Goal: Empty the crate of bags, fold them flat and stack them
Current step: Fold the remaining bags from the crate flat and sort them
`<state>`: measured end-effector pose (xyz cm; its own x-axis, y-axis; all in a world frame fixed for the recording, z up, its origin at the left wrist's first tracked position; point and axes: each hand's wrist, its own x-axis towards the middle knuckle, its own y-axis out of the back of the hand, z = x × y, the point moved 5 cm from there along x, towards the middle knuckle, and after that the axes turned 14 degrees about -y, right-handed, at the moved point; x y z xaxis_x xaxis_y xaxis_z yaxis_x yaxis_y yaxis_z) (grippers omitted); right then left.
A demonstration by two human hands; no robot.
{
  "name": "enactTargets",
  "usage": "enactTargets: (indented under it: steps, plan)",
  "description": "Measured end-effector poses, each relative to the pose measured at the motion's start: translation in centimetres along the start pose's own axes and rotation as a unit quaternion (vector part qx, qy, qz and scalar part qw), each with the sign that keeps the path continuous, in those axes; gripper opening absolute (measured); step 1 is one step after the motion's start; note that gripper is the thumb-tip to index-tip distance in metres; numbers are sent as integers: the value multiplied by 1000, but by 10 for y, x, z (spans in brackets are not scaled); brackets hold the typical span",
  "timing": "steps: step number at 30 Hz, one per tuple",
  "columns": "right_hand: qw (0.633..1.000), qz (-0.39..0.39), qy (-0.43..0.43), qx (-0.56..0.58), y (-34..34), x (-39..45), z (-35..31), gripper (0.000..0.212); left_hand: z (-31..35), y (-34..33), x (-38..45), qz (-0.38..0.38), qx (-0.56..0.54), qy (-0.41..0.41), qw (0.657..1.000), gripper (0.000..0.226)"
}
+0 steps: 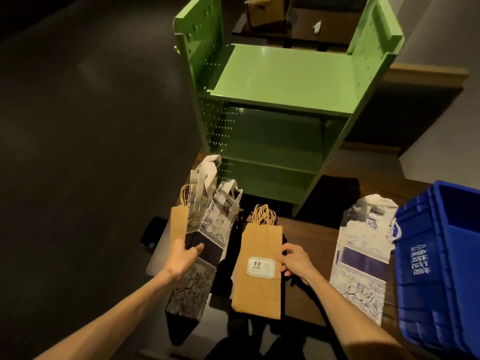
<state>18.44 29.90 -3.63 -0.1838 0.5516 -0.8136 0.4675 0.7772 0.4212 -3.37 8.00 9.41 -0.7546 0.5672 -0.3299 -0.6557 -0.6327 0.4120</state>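
My left hand (185,254) grips a blue-and-white patterned bag (205,229) with white handles, held up over the table's left side. Behind it shows part of a brown paper bag (178,220). My right hand (294,259) touches the right edge of a flat brown paper bag (259,271) with twine handles and a white "9.9" label; its fingers curl at a dark strap beside the bag. A flat blue-and-white bag (362,258) lies to the right. The blue crate (439,258) stands at the far right.
A green shelf unit (280,105) stands right behind the wooden table (306,305). A dark object (153,233) lies at the table's left corner. Dark floor lies to the left. A cardboard box (265,11) sits far back.
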Motion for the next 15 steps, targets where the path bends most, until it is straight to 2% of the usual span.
enactTargets:
  steps: [4,6,9,10,11,12,13,14,15]
  plan:
    - [997,65,-36,-37,-15,30,8,5,-20,-8,3,-28,-89,20,995,25]
    - [992,103,-47,-51,-19,34,9,15,-23,-13,2,-40,-121,33,991,25]
    - [984,176,4,-16,-14,15,-5,35,-26,-24,3,-58,-137,44,988,18]
    - [988,150,20,39,-15,8,-11,39,-26,-29,3,-67,-142,52,986,17]
    - [990,81,20,110,-21,0,-16,47,-25,-33,4,-78,-149,60,984,18]
    - [983,-22,-8,182,-30,-10,-20,58,-25,-39,4,-93,-156,64,981,23]
    - [970,-108,-37,215,-39,-21,-23,68,-23,-46,3,-111,-166,69,977,29]
    - [963,-160,-33,214,-44,-30,-25,75,-17,-53,1,-130,-180,78,972,33]
    - [962,-176,-8,207,-43,-39,-27,69,-12,-59,-1,-145,-195,89,966,32]
